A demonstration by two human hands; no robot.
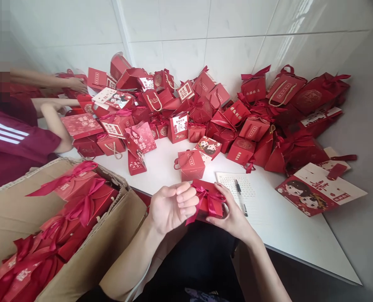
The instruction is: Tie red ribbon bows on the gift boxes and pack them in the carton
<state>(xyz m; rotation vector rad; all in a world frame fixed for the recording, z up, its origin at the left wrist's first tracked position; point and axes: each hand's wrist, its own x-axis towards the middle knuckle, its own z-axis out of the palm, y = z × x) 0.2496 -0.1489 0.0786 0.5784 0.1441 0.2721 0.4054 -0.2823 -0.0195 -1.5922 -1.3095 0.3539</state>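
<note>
A small red gift box (216, 208) with a dark pink ribbon bow (209, 200) on top is held low at the table's front edge. My right hand (233, 216) grips its right side, thumb at the near face and fingers over the far edge. At the box's left, my left hand (173, 207) has its fingers curled in, palm side showing; the ribbon runs right beside the fingertips, and what they pinch, if anything, is hidden. Just beyond stands another red box (191, 165) with a rope handle.
Many red gift boxes (202, 109) are heaped along the tiled wall on the white table (295, 235). A written sheet (228, 182) with a pen (240, 195) lies right. At left stands a cardboard carton (110, 239) of ribboned boxes; a co-worker's hands (77, 85) touch the pile.
</note>
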